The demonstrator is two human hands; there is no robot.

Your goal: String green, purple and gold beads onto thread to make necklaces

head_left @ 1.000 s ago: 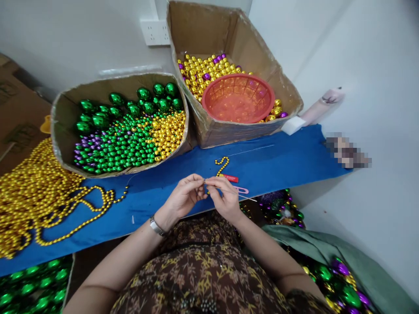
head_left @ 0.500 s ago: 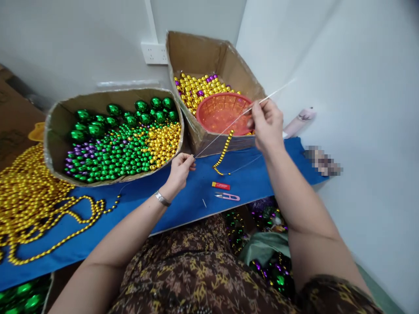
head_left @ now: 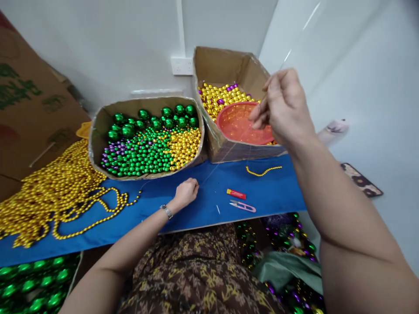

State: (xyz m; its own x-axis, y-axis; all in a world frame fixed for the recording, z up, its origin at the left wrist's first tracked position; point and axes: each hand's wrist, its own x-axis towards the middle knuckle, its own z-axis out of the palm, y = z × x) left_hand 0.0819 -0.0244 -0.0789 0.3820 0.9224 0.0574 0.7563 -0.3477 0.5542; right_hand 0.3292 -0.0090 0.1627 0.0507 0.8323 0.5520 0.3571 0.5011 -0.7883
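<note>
My right hand [head_left: 283, 107] is raised high in front of the orange basket [head_left: 240, 131], fingers pinched on a thin needle with thread that runs up toward the top right. My left hand [head_left: 186, 192] rests closed on the blue cloth [head_left: 196, 205], pinching the thread's other end, which stretches faintly toward the right box. A short gold bead strand [head_left: 263, 171] lies flat on the cloth under my right wrist. A red lighter [head_left: 236, 194] and pink thread snips [head_left: 242, 206] lie beside my left hand.
A cardboard box [head_left: 98, 135] of green, gold and purple beads stands at centre. A second box [head_left: 229, 150] holds gold beads and the basket. A heap of gold bead strings [head_left: 49, 192] covers the left. More beads sit below at left [head_left: 29, 279] and right [head_left: 288, 235]. A phone [head_left: 362, 185] lies far right.
My right hand has pulled the needle and thread up and away to the right. The short gold strand dropped from hanging on the thread to lying on the cloth. My left hand moved down onto the cloth.
</note>
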